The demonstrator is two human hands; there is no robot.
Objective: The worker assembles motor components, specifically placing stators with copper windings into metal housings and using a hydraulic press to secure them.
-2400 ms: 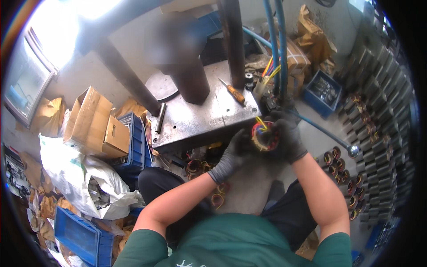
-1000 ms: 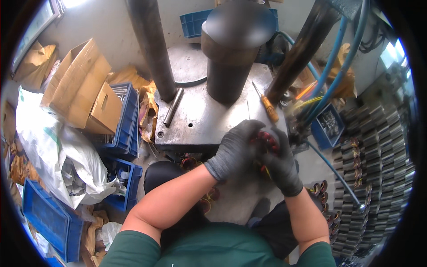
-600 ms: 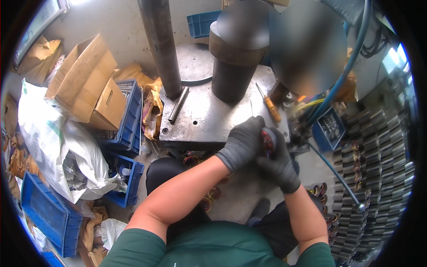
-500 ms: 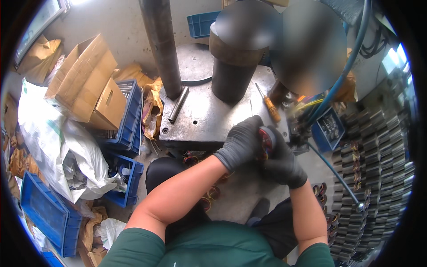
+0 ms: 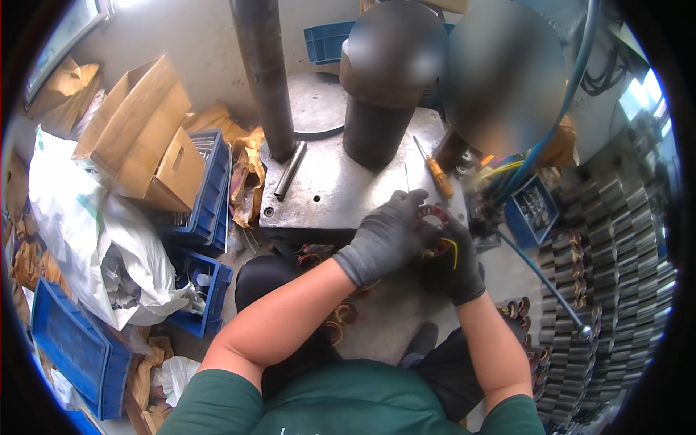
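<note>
Both my hands wear dark grey gloves. Between them, at the front edge of the steel machine table (image 5: 333, 192), is a ring-shaped motor stator (image 5: 433, 214) with red windings and a yellow wire. My left hand (image 5: 384, 235) grips it from the left, thumb and fingers closed at its side. From below and the right, my right hand (image 5: 458, 268) is wrapped round it, the yellow wire lying over the glove. Just beyond my hands lies a screwdriver (image 5: 439, 176) with an orange-brown handle. A metal tube (image 5: 291, 170) rests farther left on the table.
A thick steel column (image 5: 262, 80) and a dark cylindrical ram (image 5: 377, 127) rise from the table. Blue crates (image 5: 80, 348), a cardboard box (image 5: 134, 123) and a white sack (image 5: 94, 232) crowd the left. Stacked metal cores (image 5: 623, 290) and a ball-ended lever (image 5: 547, 286) are at right.
The stator has turned in my hands, so its open ring and yellow wire now show. Both hands have shifted slightly left, the right one turning along with it.
</note>
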